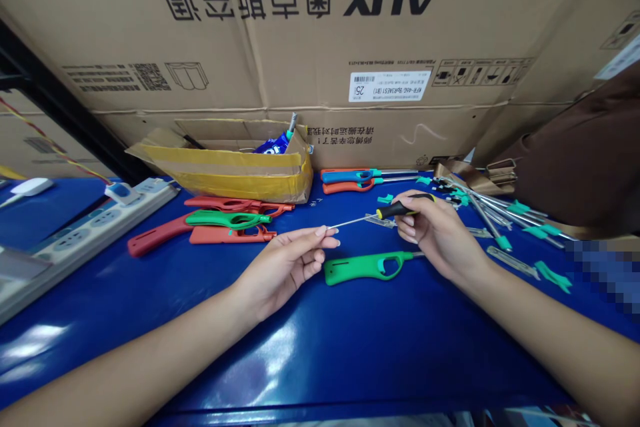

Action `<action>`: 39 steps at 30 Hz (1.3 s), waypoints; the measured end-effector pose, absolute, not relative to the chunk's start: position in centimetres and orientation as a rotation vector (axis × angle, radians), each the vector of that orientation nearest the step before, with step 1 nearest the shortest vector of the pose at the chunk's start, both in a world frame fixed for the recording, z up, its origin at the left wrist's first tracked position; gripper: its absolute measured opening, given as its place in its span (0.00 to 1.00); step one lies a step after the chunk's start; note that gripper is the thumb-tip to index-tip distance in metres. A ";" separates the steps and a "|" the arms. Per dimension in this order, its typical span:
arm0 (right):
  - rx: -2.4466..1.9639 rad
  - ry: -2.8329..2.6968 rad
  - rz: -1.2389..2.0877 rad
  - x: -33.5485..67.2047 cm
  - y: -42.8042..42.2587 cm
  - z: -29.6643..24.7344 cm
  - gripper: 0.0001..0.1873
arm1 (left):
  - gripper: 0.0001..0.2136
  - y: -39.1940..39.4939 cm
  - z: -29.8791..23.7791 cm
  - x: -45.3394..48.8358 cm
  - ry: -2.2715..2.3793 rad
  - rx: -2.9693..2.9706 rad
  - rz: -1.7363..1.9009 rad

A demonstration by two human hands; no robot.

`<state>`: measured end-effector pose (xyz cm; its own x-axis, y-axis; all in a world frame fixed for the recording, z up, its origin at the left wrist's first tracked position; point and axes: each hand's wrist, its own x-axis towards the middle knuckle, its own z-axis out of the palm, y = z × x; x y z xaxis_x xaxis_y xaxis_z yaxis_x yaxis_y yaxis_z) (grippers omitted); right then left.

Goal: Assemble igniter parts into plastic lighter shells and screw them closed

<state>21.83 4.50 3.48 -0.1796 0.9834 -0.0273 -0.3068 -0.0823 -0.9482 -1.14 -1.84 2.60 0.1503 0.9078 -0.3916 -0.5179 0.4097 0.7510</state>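
My right hand (433,230) is closed around the black and yellow handle of a screwdriver (395,208). Its thin shaft points left, and the tip meets the pinched thumb and forefinger of my left hand (287,260). Whatever small thing lies between those left fingertips is too small to make out. Just below both hands, a green gas lighter (357,268) lies flat on the blue table, its metal tube partly hidden behind my right hand. A clear plastic piece (383,221) lies behind the screwdriver.
Red, orange and green lighter bodies (227,219) lie at left, beside a white power strip (75,237). Blue and orange lighters (347,177) lie farther back near a taped cardboard box (235,173). Metal tubes (487,213) and teal pieces (553,275) are scattered at right. Large cardboard (280,40) stands behind.
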 end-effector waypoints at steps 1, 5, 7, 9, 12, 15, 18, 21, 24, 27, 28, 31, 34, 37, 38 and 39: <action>-0.921 -1.067 1.511 21.8 4.5 3.5 0.11 | 0.06 -1.8 2.6 -1.1 0.937 0.503 1.088; -0.926 -1.050 1.516 21.9 4.5 3.4 0.11 | 0.06 -1.8 2.5 -1.1 0.926 0.506 1.081; -0.925 -1.047 1.523 21.8 4.5 3.4 0.11 | 0.05 -1.8 2.5 -1.1 0.930 0.507 1.081; -0.922 -1.050 1.530 21.8 4.6 3.4 0.11 | 0.04 -1.9 2.5 -1.1 0.934 0.507 1.078; -0.916 -1.053 1.545 21.8 4.7 3.3 0.11 | 0.04 -1.9 2.6 -1.2 0.946 0.513 1.073; -0.914 -1.041 1.573 21.9 4.7 3.1 0.11 | 0.04 -1.9 2.5 -1.3 0.952 0.529 1.075; -0.917 -1.041 1.567 22.0 4.7 3.1 0.11 | 0.04 -1.9 2.3 -1.4 0.941 0.551 1.080; -0.926 -1.067 1.510 21.9 4.5 3.2 0.12 | 0.05 -1.9 2.1 -1.4 0.941 0.578 1.087; -0.937 -1.147 1.409 21.8 4.2 3.4 0.14 | 0.07 -1.9 1.9 -1.4 0.954 0.624 1.107; -0.943 -1.243 1.283 21.9 4.0 3.4 0.13 | 0.09 -1.9 1.9 -1.4 0.965 0.674 1.124; -0.940 -1.271 1.243 22.0 4.0 3.4 0.12 | 0.10 -1.9 1.9 -1.4 0.970 0.697 1.124; -0.896 -1.323 1.180 22.2 3.8 3.5 0.10 | 0.12 -2.1 2.2 -1.2 0.997 0.788 1.104; -0.842 -1.292 1.230 22.2 3.5 4.1 0.10 | 0.13 -2.2 2.4 -1.1 1.011 0.836 1.074; -0.822 -1.261 1.267 22.1 3.3 4.7 0.11 | 0.16 -2.3 2.5 -1.1 0.988 0.851 1.022; -0.818 -1.257 1.267 22.1 3.2 4.8 0.12 | 0.17 -2.3 2.5 -1.2 0.980 0.865 1.007; -0.814 -1.252 1.267 22.0 3.2 5.0 0.11 | 0.18 -2.3 2.5 -1.2 0.978 0.888 0.996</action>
<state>22.04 3.21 4.95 -0.1400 0.9652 0.2211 -0.2327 0.1849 -0.9548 -1.23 -2.33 2.52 0.2285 0.9438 -0.2388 -0.2565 0.2949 0.9205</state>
